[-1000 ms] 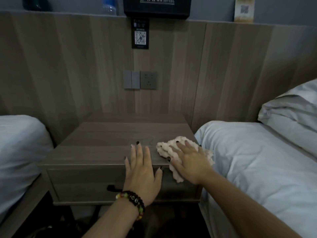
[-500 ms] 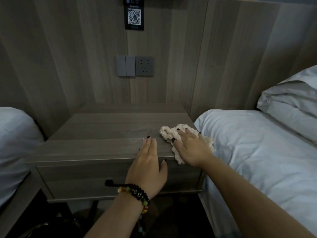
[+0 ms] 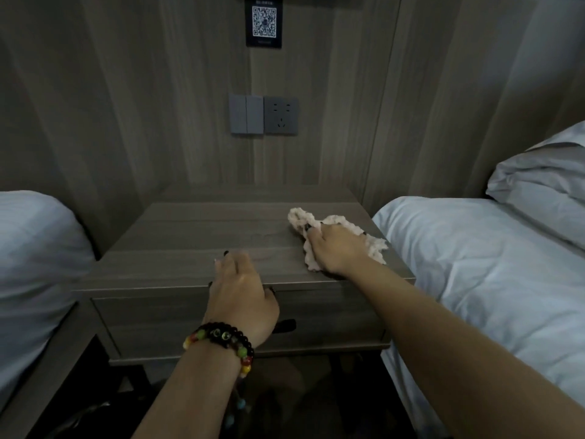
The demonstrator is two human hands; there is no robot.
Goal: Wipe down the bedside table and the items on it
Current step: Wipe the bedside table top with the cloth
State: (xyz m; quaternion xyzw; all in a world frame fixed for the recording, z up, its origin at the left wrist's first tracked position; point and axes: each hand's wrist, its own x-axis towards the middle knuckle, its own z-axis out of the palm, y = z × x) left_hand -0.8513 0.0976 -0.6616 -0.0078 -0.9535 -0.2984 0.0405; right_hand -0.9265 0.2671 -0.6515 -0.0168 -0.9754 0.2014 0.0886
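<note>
Near the right edge of the tabletop (image 3: 190, 248), the right hand (image 3: 338, 251) presses the cloth (image 3: 348, 224), fingers curled into it — the left hand (image 3: 243, 289) rests flat at the front edge. Best to keep even pressure, sweeping overlapping passes leftward.
</note>
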